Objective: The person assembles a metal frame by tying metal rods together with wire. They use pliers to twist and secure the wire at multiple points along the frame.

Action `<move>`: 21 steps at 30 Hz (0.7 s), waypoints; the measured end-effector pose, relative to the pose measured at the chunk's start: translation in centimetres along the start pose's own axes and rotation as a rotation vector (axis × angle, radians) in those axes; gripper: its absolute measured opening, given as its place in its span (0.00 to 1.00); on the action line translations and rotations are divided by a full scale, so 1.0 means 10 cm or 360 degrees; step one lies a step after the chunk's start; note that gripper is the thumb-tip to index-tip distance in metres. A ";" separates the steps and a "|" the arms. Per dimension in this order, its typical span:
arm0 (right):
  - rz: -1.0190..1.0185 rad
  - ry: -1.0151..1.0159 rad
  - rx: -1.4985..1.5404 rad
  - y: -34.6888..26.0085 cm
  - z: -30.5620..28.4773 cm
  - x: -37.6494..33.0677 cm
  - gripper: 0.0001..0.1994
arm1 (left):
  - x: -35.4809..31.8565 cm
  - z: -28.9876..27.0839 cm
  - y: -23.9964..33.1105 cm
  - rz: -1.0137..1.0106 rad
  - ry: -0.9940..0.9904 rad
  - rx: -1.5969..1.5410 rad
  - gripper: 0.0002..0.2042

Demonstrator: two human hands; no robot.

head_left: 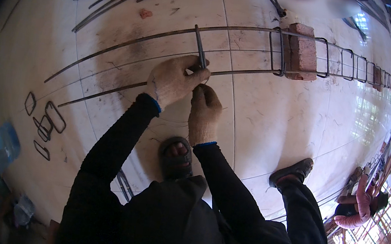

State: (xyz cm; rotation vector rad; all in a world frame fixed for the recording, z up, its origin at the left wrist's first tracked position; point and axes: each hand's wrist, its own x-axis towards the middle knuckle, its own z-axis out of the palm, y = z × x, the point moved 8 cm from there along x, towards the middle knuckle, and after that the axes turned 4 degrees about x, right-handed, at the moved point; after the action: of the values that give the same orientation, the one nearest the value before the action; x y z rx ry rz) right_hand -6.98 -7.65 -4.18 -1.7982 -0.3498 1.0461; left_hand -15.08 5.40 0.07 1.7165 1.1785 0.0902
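left hand (pixel 173 80) is gripping the hoop (pixel 198 41); right hand (pixel 204 116) is pinching just below, contents unclear. best be keeping hoop square across the rods (pixel 240 72).

Worn items, one person: left glove (pixel 171 82), tan knit, was hemmed in blue; right glove (pixel 204 118), just to its lower right, matched, darker toward the fingertips. Left sleeve (pixel 114 146), black, met the left glove's hem. Below that glove were right sleeve (pixel 227 184), black; left sandal (pixel 180 164), dark, open-toed; trousers (pixel 303 218), black.
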 end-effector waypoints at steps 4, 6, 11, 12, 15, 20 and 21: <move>-0.0035 -0.0076 -0.0024 -0.02 0.02 0.00 0.16 | 0.14 0.18 -0.26 0.0142 -0.0184 -0.0495 0.16; 0.0038 -0.0087 -0.0082 -0.01 0.03 0.00 0.16 | 0.19 0.19 -0.24 0.0089 -0.0366 -0.0649 0.16; 0.0067 -0.0083 -0.0057 -0.01 0.03 0.00 0.16 | 0.24 0.19 -0.23 0.0027 -0.0561 -0.0577 0.15; 0.0086 -0.0092 -0.0007 0.00 0.03 0.01 0.16 | 0.24 0.19 -0.24 0.0062 -0.0516 -0.0543 0.15; 0.0040 -0.0159 -0.0046 0.00 -0.04 0.05 0.14 | 0.24 0.19 -0.25 0.0159 -0.0407 -0.0412 0.15; 0.0081 -0.0205 0.0032 0.01 -0.02 0.02 0.15 | 0.22 0.17 -0.28 0.0175 -0.0340 -0.0421 0.14; 0.0073 -0.0206 0.0030 0.02 -0.01 0.04 0.15 | 0.22 0.18 -0.27 0.0188 -0.0371 -0.0415 0.15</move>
State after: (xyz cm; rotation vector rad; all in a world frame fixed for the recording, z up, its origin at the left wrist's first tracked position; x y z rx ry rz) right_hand -6.71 -7.60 -4.56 -1.7332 -0.3775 1.1978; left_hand -14.73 5.84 -3.77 1.5192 0.8545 0.1073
